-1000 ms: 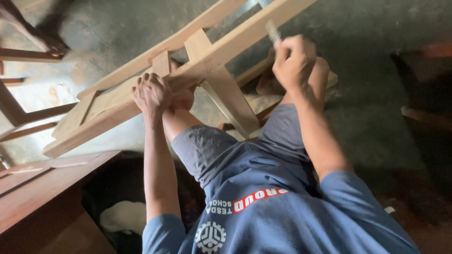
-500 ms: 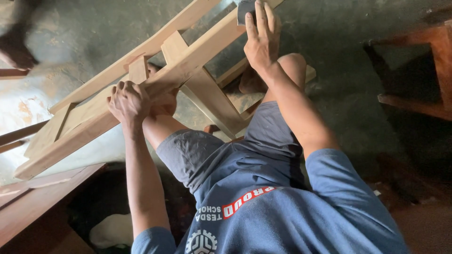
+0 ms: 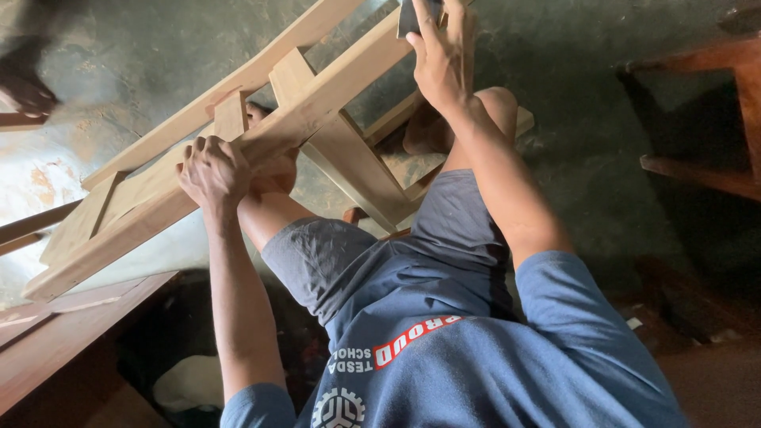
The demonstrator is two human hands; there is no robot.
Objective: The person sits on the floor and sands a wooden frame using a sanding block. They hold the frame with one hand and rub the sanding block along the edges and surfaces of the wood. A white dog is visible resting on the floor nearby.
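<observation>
The pale wooden frame (image 3: 261,119) lay slanted across the person's raised knees, running from the lower left of the head view up toward the top edge, its long rails joined by short cross pieces. A small dark sheet of sandpaper (image 3: 414,16) sat flat on the upper rail at the very top of the view, partly cut off by the edge.

The right hand (image 3: 440,59) lay pressed on that sheet, fingers stretched out and together, palm down against the rail, so it pinned the sheet rather than curled around it. The left hand (image 3: 210,170) was clamped on the lower rail near a short cross piece, fingers wrapped over the wood's edge and knuckles up.

Beneath the frame were the person's grey shorts (image 3: 341,254) and blue shirt (image 3: 476,357). A darker reddish wooden board (image 3: 71,325) sat at the lower left, just beside the frame's low end, and another piece of dark wooden furniture (image 3: 713,119) stood well apart at the right. The floor (image 3: 587,95) was dull green concrete. A blurred foot of another person (image 3: 28,87) showed at the upper left.
</observation>
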